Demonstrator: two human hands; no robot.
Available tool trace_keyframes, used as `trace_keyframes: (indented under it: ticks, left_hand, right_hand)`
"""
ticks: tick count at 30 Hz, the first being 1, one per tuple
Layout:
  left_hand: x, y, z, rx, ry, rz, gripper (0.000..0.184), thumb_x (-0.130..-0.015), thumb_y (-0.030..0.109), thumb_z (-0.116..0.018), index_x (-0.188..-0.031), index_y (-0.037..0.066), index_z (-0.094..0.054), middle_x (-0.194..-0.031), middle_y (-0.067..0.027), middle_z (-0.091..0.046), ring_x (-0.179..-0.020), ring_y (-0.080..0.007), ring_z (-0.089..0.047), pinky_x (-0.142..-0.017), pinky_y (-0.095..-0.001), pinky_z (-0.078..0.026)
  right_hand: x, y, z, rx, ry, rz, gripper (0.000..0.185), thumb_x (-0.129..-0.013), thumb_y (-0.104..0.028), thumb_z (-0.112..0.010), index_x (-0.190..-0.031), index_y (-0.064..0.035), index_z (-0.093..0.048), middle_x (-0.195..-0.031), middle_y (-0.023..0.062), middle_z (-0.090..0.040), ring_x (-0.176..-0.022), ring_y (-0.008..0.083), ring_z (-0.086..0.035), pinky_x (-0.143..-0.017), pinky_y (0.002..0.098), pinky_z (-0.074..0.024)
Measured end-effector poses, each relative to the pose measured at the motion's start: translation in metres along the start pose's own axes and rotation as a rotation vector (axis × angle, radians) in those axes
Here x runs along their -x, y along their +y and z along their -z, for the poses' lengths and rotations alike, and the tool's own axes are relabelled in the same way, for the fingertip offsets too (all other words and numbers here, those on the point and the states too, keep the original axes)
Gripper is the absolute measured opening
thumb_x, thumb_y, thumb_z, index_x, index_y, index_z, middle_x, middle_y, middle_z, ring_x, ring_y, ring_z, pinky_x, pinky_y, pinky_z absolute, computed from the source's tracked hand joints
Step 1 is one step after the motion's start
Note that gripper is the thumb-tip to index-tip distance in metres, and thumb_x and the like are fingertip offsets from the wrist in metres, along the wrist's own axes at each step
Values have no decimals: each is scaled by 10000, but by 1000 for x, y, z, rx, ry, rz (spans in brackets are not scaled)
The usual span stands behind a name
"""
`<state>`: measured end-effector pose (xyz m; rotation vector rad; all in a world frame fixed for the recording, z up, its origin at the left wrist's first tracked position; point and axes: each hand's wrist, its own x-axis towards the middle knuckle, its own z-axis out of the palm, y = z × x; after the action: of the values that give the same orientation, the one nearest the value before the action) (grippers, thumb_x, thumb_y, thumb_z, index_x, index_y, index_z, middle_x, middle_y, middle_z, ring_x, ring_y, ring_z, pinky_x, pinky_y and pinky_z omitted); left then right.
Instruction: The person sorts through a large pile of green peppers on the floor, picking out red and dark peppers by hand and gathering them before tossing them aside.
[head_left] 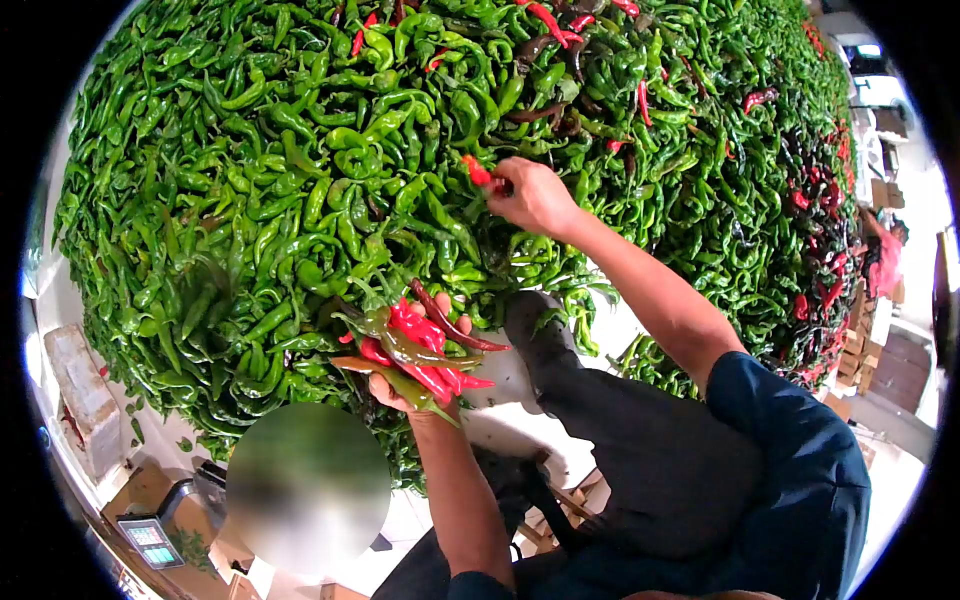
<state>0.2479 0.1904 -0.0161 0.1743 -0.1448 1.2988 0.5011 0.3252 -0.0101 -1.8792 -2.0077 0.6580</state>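
My left hand (pixel 390 394) is closed around a bunch of chili peppers (pixel 418 328), some bright red, others dark or brownish green, their tips pointing several ways. Only its thumb and some fingers show behind them. Farther forward and to the right, my right hand (pixel 538 196) pinches a small orange-red chili pepper (pixel 476 170) just above the pile. Under and around both hands spreads a huge heap of green chili peppers (pixel 270 180). Scattered red ones, such as a red chili pepper (pixel 643 103), lie among them.
My bent leg (pixel 650 440) in dark trousers is at the heap's near edge. At lower left are a white foam box (pixel 85 400) and a scale display (pixel 150 542). Cardboard boxes (pixel 860 345) and another person (pixel 884 260) are at the far right. A blurred circle hides part of the lower left.
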Motion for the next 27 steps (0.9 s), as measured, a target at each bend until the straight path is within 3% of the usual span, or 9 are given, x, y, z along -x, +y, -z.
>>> trace_keyframes:
  ticks: [1, 3, 5, 8, 11, 12, 16, 21, 27]
  left_hand:
    - [2, -2, 1, -6, 11, -1, 840, -904, 535, -572, -1532, 107, -212, -1576, -163, -214, -1458, -424, -123, -1155, -632, -125]
    - [5, -1, 2, 6, 20, 12, 848, -903, 531, -575, -1532, 100, -204, -1566, -168, -240, -1458, -425, -118, -1153, -638, -126]
    - [5, -1, 2, 3, 31, 17, 846, -904, 531, -572, -1531, 96, -206, -1561, -170, -251, -1458, -423, -120, -1150, -642, -132]
    - [3, -2, 0, -2, 23, 21, 861, -897, 532, -580, -1532, 94, -198, -1560, -174, -254, -1456, -429, -124, -1142, -651, -152]
    - [0, 0, -5, -46, 34, 58, 879, -889, 536, -581, -1535, 93, -182, -1560, -183, -247, -1452, -438, -128, -1135, -656, -168]
    - [4, 0, -5, -33, 52, 38, 885, -887, 537, -581, -1535, 90, -177, -1561, -185, -242, -1451, -440, -128, -1137, -656, -164]
    - [6, 3, -1, -10, 60, 3, 898, -887, 559, -557, -1537, 83, -161, -1569, -192, -214, -1453, -440, -118, -1142, -655, -141]
    - [6, -3, 1, -37, 73, 64, 902, -875, 566, -571, -1525, 62, -201, -1563, -187, -239, -1453, -432, -138, -1139, -649, -161]
    - [5, -12, 2, -28, 97, 69, 908, -869, 575, -566, -1511, 31, -224, -1547, -176, -282, -1445, -419, -187, -1132, -649, -189]
  right_hand:
    - [8, -5, 12, 65, 13, 133, 292, -751, -301, -719, -868, -54, -616, -844, 160, -623, -777, 368, -646, -694, 482, -530]
    - [0, 0, 33, 259, 131, 80, 302, -742, -294, -735, -897, -74, -599, -872, 132, -607, -801, 321, -657, -659, 454, -541]
    - [-22, 15, 53, 432, 203, -31, 368, -750, -218, -704, -1085, -90, -619, -951, 157, -611, -850, 333, -652, -709, 438, -542]
    - [-46, 43, 57, 690, 51, -52, 397, -769, -217, -682, -1145, -117, -604, -1014, 207, -583, -854, 356, -658, -720, 448, -543]
    - [-44, 44, 58, 677, 56, -121, 255, -817, -173, -608, -1053, -76, -608, -999, 212, -600, -837, 362, -668, -700, 453, -551]
    - [-40, 45, 62, 659, 38, -151, 291, -814, -234, -653, -1063, -88, -610, -987, 209, -606, -825, 371, -667, -698, 459, -547]
    - [-12, 65, 68, 405, 261, -227, 267, -803, -245, -671, -1007, -83, -608, -903, 169, -631, -803, 397, -633, -685, 493, -500]
    - [-21, 94, 64, 24, 481, -455, 363, -760, -287, -730, -978, -21, -613, -873, 246, -674, -848, 394, -663, -746, 472, -513]
    - [-27, 80, 66, -68, 371, -525, 499, -682, -337, -806, -964, 23, -607, -828, 186, -682, -777, 305, -671, -741, 403, -517]
